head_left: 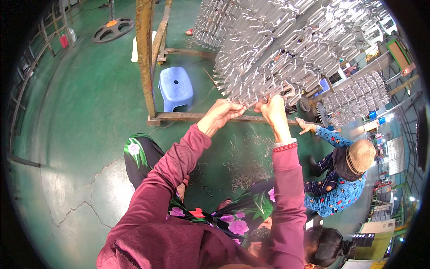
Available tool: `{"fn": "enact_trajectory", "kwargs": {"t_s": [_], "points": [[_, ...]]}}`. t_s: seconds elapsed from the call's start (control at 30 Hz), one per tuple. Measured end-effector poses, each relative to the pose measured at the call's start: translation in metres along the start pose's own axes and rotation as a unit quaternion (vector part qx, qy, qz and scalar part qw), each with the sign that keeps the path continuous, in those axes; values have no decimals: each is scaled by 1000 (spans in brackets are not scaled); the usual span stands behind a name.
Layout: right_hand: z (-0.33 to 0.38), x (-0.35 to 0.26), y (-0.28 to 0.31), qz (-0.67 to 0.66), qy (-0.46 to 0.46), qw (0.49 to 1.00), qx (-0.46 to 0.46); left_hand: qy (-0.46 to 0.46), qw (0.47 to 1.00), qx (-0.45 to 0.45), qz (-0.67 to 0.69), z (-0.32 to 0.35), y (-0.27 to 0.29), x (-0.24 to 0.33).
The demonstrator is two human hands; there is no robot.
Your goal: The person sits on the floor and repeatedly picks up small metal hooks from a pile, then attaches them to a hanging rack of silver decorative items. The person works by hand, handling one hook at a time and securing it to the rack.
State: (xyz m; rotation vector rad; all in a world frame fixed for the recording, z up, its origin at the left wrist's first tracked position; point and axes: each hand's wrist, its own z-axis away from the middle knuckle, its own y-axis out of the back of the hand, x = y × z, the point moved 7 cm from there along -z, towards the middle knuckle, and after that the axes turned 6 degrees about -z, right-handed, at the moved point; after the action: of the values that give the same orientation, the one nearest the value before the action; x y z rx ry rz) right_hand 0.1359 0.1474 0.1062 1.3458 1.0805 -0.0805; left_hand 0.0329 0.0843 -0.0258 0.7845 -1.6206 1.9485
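Dense rows of thin, shiny silver metal parts (273,45) hang in front of me. At their lower edge my left hand (219,116) pinches the end of one metal part between thumb and fingertips. Close beside it, my right hand (274,112) is closed at the same row, its thumb toward the left hand and its fingers around the metal; exactly which piece it grips is partly hidden. A red bead bracelet (285,147) circles my right wrist.
A rusty frame post (145,58) and low bar (192,116) stand before me, a blue stool (176,87) behind. Wire scraps (246,166) litter the floor. At right, a co-worker in a hat (358,157) rests a hand on the bar; another person's dark hair (324,244) shows below.
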Motion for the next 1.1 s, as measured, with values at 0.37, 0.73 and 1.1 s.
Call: {"fn": "enact_trajectory", "kwargs": {"t_s": [0.37, 0.73, 1.1], "points": [[6, -13, 3, 49, 12, 998, 43, -5, 1000, -7, 1, 1, 0, 1], [25, -8, 6, -53, 17, 997, 54, -4, 1000, -13, -10, -2, -1, 1], [91, 32, 13, -408, -27, 902, 137, -65, 996, -37, 42, 10, -6, 13]]}}
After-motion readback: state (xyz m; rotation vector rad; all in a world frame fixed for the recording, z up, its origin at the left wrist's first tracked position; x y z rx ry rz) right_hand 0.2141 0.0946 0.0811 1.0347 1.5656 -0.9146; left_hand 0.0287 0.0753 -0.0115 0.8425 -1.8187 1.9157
